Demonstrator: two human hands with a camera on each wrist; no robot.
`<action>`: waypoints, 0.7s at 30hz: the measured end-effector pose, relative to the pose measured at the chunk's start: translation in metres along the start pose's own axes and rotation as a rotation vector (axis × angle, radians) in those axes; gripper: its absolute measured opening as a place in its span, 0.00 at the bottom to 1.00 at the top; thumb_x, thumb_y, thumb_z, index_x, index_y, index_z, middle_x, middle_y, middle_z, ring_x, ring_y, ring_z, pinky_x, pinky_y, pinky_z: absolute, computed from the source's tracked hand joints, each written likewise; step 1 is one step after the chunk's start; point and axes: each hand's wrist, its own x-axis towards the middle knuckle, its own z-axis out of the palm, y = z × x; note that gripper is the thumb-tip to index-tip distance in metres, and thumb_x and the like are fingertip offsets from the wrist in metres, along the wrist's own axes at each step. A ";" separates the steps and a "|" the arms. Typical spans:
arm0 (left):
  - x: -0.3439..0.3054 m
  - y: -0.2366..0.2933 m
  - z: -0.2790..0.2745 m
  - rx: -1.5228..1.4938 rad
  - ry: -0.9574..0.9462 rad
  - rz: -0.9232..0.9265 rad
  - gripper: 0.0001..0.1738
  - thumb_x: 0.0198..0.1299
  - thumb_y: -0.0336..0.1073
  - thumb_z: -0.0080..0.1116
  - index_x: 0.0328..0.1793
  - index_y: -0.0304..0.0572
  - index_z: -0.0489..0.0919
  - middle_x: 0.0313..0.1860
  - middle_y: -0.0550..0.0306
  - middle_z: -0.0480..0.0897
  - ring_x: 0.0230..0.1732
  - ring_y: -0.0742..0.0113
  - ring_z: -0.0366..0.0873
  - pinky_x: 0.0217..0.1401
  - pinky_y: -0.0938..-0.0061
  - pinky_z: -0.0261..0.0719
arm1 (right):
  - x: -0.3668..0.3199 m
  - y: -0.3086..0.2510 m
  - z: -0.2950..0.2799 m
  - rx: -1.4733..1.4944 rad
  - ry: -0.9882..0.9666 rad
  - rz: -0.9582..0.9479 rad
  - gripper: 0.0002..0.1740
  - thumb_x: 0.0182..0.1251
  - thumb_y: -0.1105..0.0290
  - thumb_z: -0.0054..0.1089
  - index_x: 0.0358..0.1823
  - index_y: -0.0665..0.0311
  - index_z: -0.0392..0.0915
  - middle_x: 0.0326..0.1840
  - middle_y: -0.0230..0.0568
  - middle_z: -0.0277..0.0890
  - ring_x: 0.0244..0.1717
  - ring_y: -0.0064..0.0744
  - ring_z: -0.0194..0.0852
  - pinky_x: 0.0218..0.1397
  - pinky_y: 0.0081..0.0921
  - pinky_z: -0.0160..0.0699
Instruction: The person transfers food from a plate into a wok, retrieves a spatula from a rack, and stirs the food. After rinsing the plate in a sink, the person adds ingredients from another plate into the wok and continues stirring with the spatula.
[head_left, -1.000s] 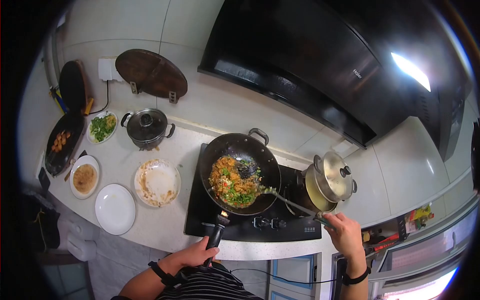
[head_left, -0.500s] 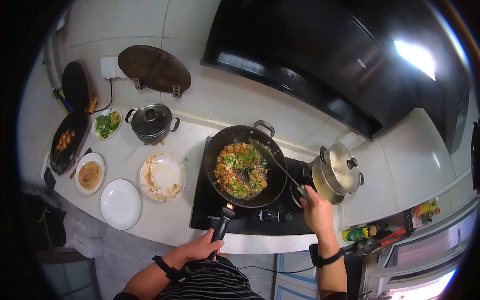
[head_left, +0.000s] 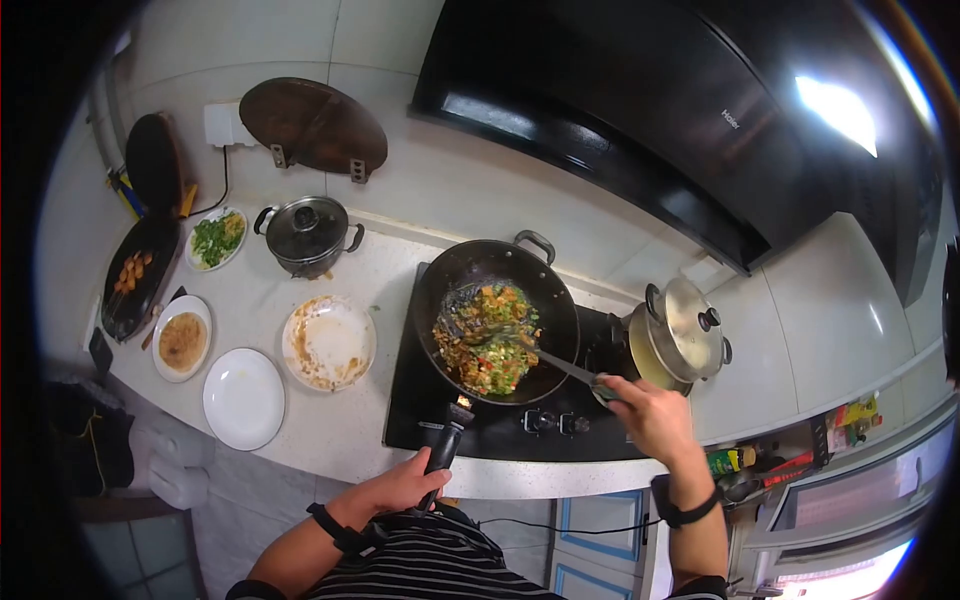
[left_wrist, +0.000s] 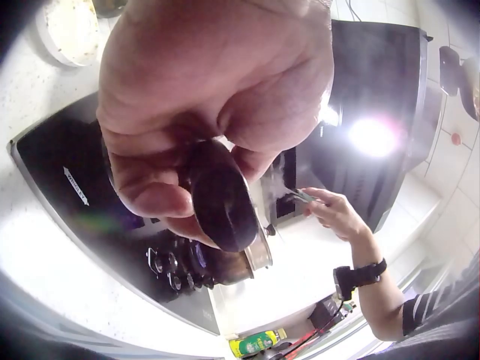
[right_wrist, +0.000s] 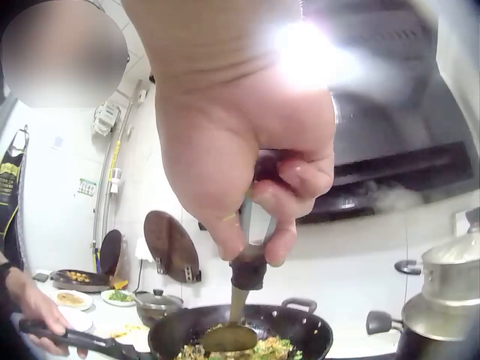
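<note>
Compared with half a second earlier, one long-handled grey metal spatula (head_left: 565,366) now has its head within the chopped brown, green and red food (head_left: 495,375), away from the rear right wall of the deep, round black wok (head_left: 560,310).

Room: white tiled wall (head_left: 370,45); one large, glossy black range hood (head_left: 600,110) with one lit lamp (head_left: 840,110). Surface: one pale speckled countertop (head_left: 340,430), carrying one black glass cooktop (head_left: 500,430) with two front knobs visible in the head view.

Cookware: the single wok rests on the cooktop and contains the food. To its right, one lidded silver steel pot (head_left: 690,340) sits above one wider pot. To its left, one dark two-handled pot with a glass lid (head_left: 307,225) stands on the countertop. At far left, one open black electric griddle (head_left: 125,315) holds several brown sausage-like pieces (head_left: 132,272).

Plates: four, round and white. One is sauce-smeared (head_left: 330,345), one plain (head_left: 244,398), one bears a flat browned cake, one bears chopped greens.

Hands: two. The left hand (head_left: 405,482) is clamped around the straight black wok handle (head_left: 443,455). The right hand (head_left: 652,418) clamps the spatula's grip between thumb and curled fingers.
</note>
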 end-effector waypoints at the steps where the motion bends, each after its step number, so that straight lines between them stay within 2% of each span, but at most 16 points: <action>1: 0.000 -0.001 0.000 -0.004 0.000 0.003 0.15 0.73 0.44 0.50 0.52 0.43 0.63 0.34 0.59 0.77 0.29 0.72 0.77 0.30 0.78 0.76 | -0.007 0.005 -0.013 0.020 0.022 -0.005 0.20 0.61 0.64 0.66 0.57 0.47 0.81 0.32 0.41 0.79 0.31 0.47 0.81 0.33 0.40 0.80; 3: 0.000 -0.001 0.000 -0.013 0.001 0.010 0.15 0.73 0.44 0.50 0.52 0.43 0.63 0.34 0.59 0.77 0.29 0.72 0.77 0.30 0.78 0.76 | -0.022 0.017 -0.036 0.060 0.064 -0.010 0.20 0.59 0.65 0.68 0.55 0.50 0.82 0.31 0.42 0.80 0.31 0.47 0.81 0.33 0.40 0.79; 6: 0.001 -0.002 -0.001 -0.015 -0.004 0.019 0.15 0.73 0.44 0.50 0.52 0.43 0.63 0.34 0.59 0.77 0.29 0.72 0.77 0.30 0.78 0.76 | -0.039 0.018 -0.064 0.129 -0.041 0.063 0.19 0.58 0.66 0.69 0.53 0.52 0.82 0.30 0.43 0.81 0.31 0.48 0.80 0.34 0.40 0.78; 10: -0.003 0.006 -0.001 -0.005 -0.011 -0.020 0.15 0.73 0.44 0.50 0.52 0.43 0.63 0.34 0.59 0.77 0.29 0.72 0.77 0.31 0.78 0.76 | -0.041 0.007 -0.040 0.107 -0.149 0.025 0.19 0.59 0.64 0.68 0.53 0.51 0.83 0.30 0.44 0.81 0.32 0.49 0.81 0.35 0.41 0.79; 12: -0.001 0.003 -0.001 0.013 -0.004 -0.008 0.15 0.73 0.44 0.50 0.51 0.43 0.63 0.34 0.60 0.76 0.29 0.73 0.77 0.30 0.78 0.75 | -0.028 -0.003 0.002 0.062 -0.011 0.000 0.17 0.61 0.63 0.66 0.53 0.48 0.81 0.30 0.43 0.81 0.29 0.50 0.80 0.33 0.42 0.78; 16: -0.002 0.005 0.000 0.006 -0.005 0.010 0.14 0.73 0.45 0.49 0.50 0.44 0.63 0.34 0.60 0.76 0.28 0.73 0.76 0.29 0.79 0.73 | 0.002 -0.013 0.040 0.102 0.140 0.122 0.15 0.63 0.65 0.64 0.52 0.49 0.79 0.28 0.43 0.79 0.29 0.52 0.80 0.31 0.45 0.77; 18: -0.003 0.006 -0.001 -0.007 -0.001 0.010 0.14 0.73 0.45 0.49 0.50 0.44 0.63 0.33 0.60 0.76 0.27 0.73 0.76 0.28 0.79 0.73 | 0.004 -0.004 0.041 0.255 0.219 0.197 0.14 0.66 0.62 0.63 0.52 0.50 0.81 0.30 0.46 0.81 0.30 0.53 0.81 0.32 0.44 0.78; 20: -0.004 0.006 -0.001 -0.015 0.000 0.007 0.14 0.73 0.45 0.49 0.50 0.45 0.63 0.33 0.60 0.76 0.27 0.73 0.76 0.27 0.79 0.72 | 0.013 -0.006 0.026 0.294 0.157 0.375 0.14 0.67 0.61 0.62 0.52 0.50 0.82 0.32 0.48 0.82 0.32 0.55 0.81 0.33 0.45 0.78; 21: -0.004 0.006 -0.001 -0.013 0.001 0.007 0.14 0.73 0.45 0.49 0.50 0.45 0.63 0.33 0.60 0.76 0.27 0.73 0.75 0.27 0.79 0.72 | 0.020 -0.003 0.031 0.266 0.200 0.353 0.14 0.68 0.60 0.60 0.52 0.51 0.81 0.34 0.50 0.83 0.34 0.56 0.82 0.35 0.47 0.79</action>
